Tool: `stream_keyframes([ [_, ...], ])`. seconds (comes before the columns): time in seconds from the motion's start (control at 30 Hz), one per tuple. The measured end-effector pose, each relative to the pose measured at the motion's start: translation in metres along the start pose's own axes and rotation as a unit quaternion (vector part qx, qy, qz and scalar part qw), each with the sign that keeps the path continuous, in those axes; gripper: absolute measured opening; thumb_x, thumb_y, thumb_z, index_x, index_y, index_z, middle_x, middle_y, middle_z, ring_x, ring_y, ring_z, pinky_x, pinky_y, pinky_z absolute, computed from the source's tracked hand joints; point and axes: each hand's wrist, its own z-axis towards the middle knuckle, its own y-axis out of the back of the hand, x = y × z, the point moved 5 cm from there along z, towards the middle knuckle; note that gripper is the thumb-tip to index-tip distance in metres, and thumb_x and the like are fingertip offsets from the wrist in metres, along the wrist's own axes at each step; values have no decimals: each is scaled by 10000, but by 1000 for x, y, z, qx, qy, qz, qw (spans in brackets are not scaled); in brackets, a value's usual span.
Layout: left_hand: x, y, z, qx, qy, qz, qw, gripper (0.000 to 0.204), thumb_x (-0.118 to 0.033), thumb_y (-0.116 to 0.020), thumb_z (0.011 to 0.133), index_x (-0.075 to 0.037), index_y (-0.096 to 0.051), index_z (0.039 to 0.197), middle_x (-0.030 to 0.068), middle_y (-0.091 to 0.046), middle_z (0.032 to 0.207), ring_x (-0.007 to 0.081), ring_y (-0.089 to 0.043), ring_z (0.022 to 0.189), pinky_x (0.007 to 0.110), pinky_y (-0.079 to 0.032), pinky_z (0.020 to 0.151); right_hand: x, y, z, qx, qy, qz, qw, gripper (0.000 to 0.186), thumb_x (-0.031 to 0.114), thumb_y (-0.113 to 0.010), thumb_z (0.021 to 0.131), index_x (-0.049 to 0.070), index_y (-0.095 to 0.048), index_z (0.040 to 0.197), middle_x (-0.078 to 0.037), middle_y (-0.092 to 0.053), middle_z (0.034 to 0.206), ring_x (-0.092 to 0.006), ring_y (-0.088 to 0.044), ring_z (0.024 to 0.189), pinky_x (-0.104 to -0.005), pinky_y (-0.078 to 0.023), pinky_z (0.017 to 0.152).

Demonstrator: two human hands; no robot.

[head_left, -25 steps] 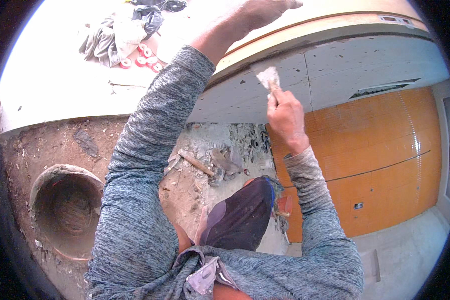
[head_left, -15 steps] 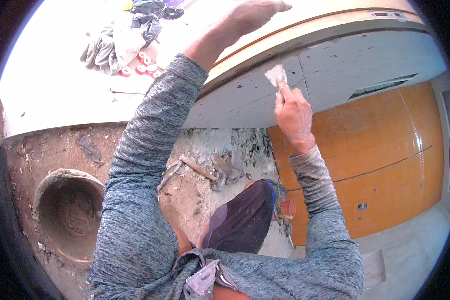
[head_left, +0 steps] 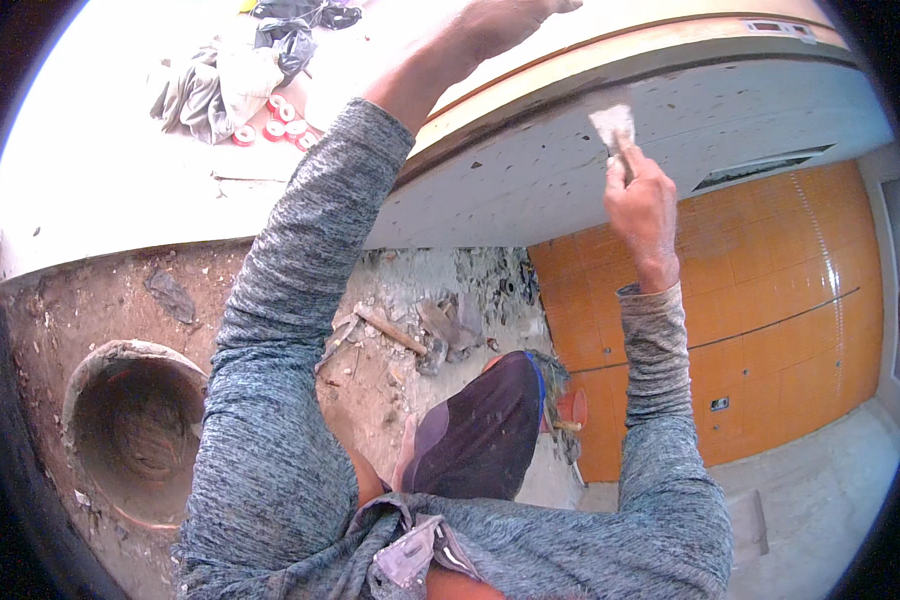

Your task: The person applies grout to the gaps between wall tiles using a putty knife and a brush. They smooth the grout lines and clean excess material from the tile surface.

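My left hand (head_left: 500,30) reaches to the pale wooden edge (head_left: 680,22) at the top of the view; its fingers are partly cut off, so their grip is unclear. My right hand (head_left: 642,215) grips a small scraper (head_left: 612,125), its blade coated in white material, held up against the grey, speckled band (head_left: 530,180) below that edge, just under a dark seam. A long slot (head_left: 765,165) runs in the band to the right.
Clothes (head_left: 225,90) and red-and-white rolls (head_left: 290,125) lie upper left. Orange tiling (head_left: 770,350) fills the right. Below are a mortar-coated bucket (head_left: 130,430), a hammer (head_left: 390,330), rubble (head_left: 380,380) and a small red container (head_left: 572,405).
My right hand and the scraper have moved rightward along the grey band, and slightly upward since half a second ago. My left hand stays high, with only slight shifts.
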Motion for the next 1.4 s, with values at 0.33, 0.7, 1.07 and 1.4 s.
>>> stream_keyframes([
  [0.33, -44, 21, -20, 29, 33, 52, 998, 397, -351, -652, 942, -5, -744, 1113, 157, -749, 1052, 202, -702, 907, 338, -557, 777, 59, -61, -32, 85, 25, 22, 996, 405, 198, -595, 942, 153, -640, 1342, -210, -644, 863, -411, -675, 766, -510, -562, 683],
  [0.7, -25, 12, -14, 11, -17, 34, 999, 424, -352, -675, 938, -13, -721, 1188, 152, -742, 1067, 227, -683, 965, 359, -544, 840, 63, -45, -47, 75, 7, 72, 995, 412, 191, -606, 941, 122, -624, 1347, -219, -632, 888, -417, -660, 795, -520, -543, 713],
  [1.07, -13, -6, -23, 13, 25, 46, 999, 295, -307, -639, 980, -85, -757, 1132, 106, -744, 1081, 160, -681, 944, 332, -553, 792, 4, -17, -21, 4, -14, 45, 999, 427, 162, -609, 916, 121, -630, 1341, -243, -683, 937, -417, -677, 872, -511, -543, 782],
  [1.4, -19, 3, -19, -62, -316, 235, 917, 201, -168, -586, 998, -144, -785, 1022, 71, -724, 932, 160, -677, 853, 329, -550, 774, 40, -66, -39, 78, 35, 44, 995, 426, 191, -607, 917, 171, -630, 1343, -216, -670, 875, -412, -678, 808, -516, -561, 727],
])
